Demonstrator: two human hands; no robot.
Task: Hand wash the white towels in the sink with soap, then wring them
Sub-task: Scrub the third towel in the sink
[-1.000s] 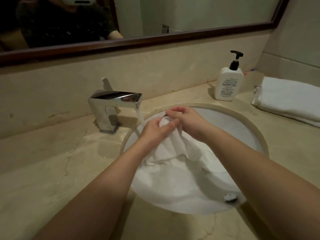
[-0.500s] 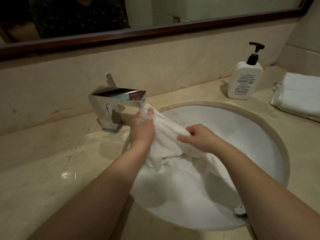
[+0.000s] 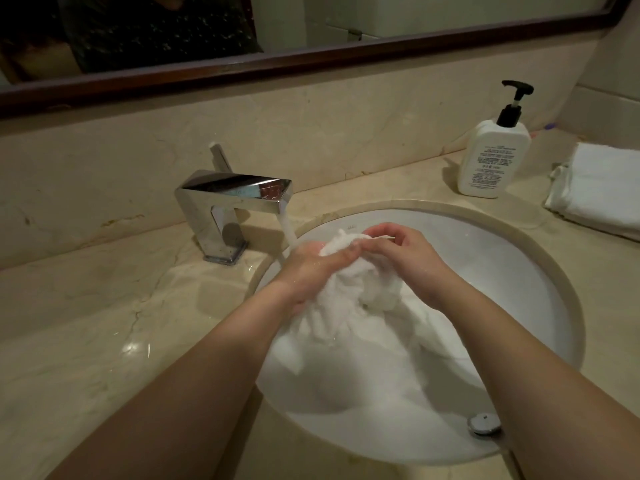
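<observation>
Drain plug (image 3: 484,423) at 5 o'clock in the sink (image 3: 540,271). White towel (image 3: 349,327) bunched mid-basin; left hand (image 3: 308,268) and right hand (image 3: 405,261) both grip its top. Faucet (image 3: 235,202) at 10 o'clock, running. Soap bottle (image 3: 491,157) at 1 o'clock, folded towels (image 3: 602,192) at 2 o'clock.

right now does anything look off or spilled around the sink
Nothing is spilled or damaged. The tap runs onto the left hand beside the towel that both hands grip. The soap bottle stands upright.
</observation>
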